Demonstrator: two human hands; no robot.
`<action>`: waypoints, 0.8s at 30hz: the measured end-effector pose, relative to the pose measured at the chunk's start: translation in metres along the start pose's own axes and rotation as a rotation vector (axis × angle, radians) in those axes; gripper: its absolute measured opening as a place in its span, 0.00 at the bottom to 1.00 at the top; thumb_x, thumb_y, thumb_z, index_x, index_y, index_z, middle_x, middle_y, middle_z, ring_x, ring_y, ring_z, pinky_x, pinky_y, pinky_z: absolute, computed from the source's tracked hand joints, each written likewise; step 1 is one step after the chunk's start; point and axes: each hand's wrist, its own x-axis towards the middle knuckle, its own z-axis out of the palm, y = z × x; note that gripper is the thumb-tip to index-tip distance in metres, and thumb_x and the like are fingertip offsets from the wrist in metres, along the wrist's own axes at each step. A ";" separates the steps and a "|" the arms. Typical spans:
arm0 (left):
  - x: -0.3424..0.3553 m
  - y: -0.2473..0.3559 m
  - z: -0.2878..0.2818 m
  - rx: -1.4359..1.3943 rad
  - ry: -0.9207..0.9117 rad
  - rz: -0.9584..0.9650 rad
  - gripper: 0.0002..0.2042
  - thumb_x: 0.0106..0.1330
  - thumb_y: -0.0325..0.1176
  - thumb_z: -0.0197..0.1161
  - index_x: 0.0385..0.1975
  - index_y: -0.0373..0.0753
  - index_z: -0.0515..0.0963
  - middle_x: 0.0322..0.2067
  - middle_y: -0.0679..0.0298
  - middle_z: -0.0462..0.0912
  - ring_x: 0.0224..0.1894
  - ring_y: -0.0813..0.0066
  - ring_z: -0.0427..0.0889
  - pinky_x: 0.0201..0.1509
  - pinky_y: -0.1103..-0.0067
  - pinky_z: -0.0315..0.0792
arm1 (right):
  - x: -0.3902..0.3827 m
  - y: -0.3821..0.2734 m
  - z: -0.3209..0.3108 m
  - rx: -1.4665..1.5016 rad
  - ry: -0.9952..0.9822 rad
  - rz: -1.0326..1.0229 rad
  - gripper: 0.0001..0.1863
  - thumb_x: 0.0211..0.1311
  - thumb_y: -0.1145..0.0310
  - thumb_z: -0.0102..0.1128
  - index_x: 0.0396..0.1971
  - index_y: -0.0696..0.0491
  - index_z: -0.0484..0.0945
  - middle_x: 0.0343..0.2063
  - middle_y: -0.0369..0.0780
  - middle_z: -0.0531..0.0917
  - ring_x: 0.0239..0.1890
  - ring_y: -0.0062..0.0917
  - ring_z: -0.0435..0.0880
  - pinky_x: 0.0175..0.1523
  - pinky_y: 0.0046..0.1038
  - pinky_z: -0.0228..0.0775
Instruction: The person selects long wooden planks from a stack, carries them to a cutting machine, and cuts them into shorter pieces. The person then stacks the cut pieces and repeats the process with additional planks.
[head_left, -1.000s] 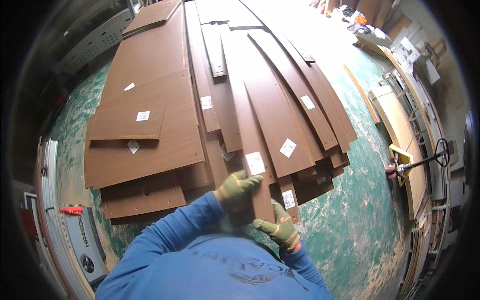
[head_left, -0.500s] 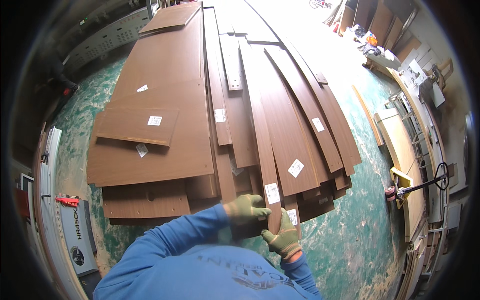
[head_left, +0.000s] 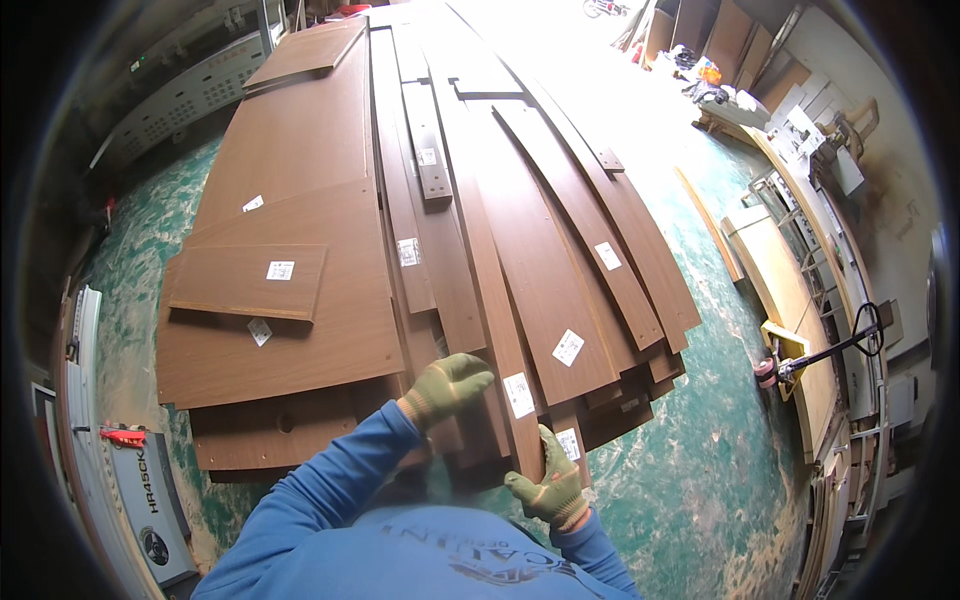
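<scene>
My right hand (head_left: pixel 550 484), in a green knitted glove, grips the near end of a long, narrow brown board (head_left: pixel 478 262). Its thumb is at the board's left side and its fingers at the right. A white label (head_left: pixel 518 395) is stuck near that end. My left hand (head_left: pixel 447 388), gloved alike, is over the boards left of the label, its fingers loosely bent and pointing right. Nothing shows in it. A wider brown panel (head_left: pixel 540 255) with a tilted label lies just right of the narrow board. The undersides of both hands are hidden.
Large brown panels (head_left: pixel 285 215) are stacked on the left, with a small loose panel (head_left: pixel 245 285) on top. A pallet jack handle (head_left: pixel 830 358) juts out at the right beside pale boards (head_left: pixel 790 310). Machine parts (head_left: pixel 150 500) stand at the lower left, on green floor.
My left hand has come off the narrow board's end and moved left and away from me. My right hand keeps its grip. The whole view has shifted slightly.
</scene>
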 end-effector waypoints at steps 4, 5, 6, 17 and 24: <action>0.001 0.009 -0.007 -0.039 0.018 -0.020 0.19 0.74 0.34 0.68 0.58 0.27 0.79 0.41 0.63 0.87 0.40 0.81 0.83 0.46 0.80 0.80 | 0.012 0.001 0.005 -0.001 -0.007 -0.024 0.49 0.53 0.57 0.79 0.68 0.71 0.66 0.56 0.61 0.82 0.59 0.49 0.85 0.65 0.39 0.77; 0.001 0.010 -0.009 -0.064 0.019 -0.030 0.19 0.74 0.34 0.68 0.57 0.27 0.79 0.41 0.64 0.87 0.40 0.81 0.83 0.46 0.80 0.79 | 0.015 0.002 0.006 -0.045 -0.002 -0.043 0.49 0.53 0.57 0.80 0.68 0.71 0.66 0.56 0.61 0.82 0.59 0.49 0.85 0.65 0.39 0.77; 0.001 0.011 -0.011 -0.025 0.023 -0.034 0.19 0.73 0.35 0.68 0.57 0.28 0.80 0.44 0.61 0.87 0.45 0.78 0.83 0.51 0.78 0.79 | 0.017 0.002 0.007 -0.017 -0.013 -0.024 0.49 0.53 0.57 0.80 0.68 0.71 0.66 0.56 0.62 0.82 0.60 0.50 0.84 0.65 0.39 0.76; 0.013 0.008 -0.031 -0.022 0.092 0.077 0.16 0.74 0.33 0.67 0.56 0.31 0.80 0.40 0.67 0.87 0.40 0.84 0.81 0.46 0.83 0.77 | 0.076 -0.009 0.026 -0.291 -0.038 -0.013 0.50 0.54 0.54 0.77 0.69 0.69 0.65 0.58 0.64 0.79 0.61 0.54 0.82 0.66 0.43 0.75; -0.049 0.017 -0.065 0.076 0.235 0.288 0.15 0.73 0.29 0.69 0.55 0.31 0.80 0.38 0.67 0.86 0.37 0.87 0.81 0.40 0.85 0.78 | 0.135 -0.065 0.007 -0.788 -0.222 -0.107 0.52 0.56 0.40 0.76 0.66 0.68 0.69 0.55 0.59 0.80 0.59 0.51 0.82 0.63 0.46 0.75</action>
